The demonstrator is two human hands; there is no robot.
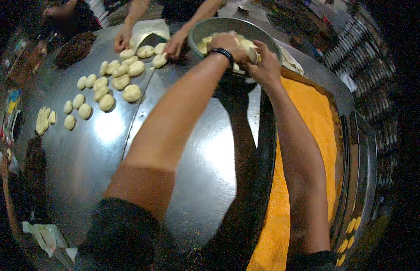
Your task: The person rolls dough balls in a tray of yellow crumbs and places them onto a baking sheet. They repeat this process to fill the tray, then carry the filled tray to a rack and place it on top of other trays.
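Observation:
A large round bowl [230, 22] stands at the far side of the metal table [193, 149], with pale dough pieces [210, 40] in it. My left hand [228, 45], a dark band at its wrist, reaches into the bowl; its fingers are mostly hidden. At the bowl's near right rim is my right hand [266, 64], fingers curved around a pale piece [253, 55]; whether it grips the piece is unclear. Many dough balls [131, 93] lie on the table left of the bowl. Right of my arms, a long tray [331, 101] holds orange crumbs [308, 108].
Across the table a co-worker's two hands [174, 44] touch dough balls. Flattened dough strips [43, 120] lie far left. Another person [78, 20] is at the upper left. A pale cloth [291, 61] lies right of the bowl. Stacked trays [355, 44] stand at the right, and a plastic bag [47, 237] lies lower left.

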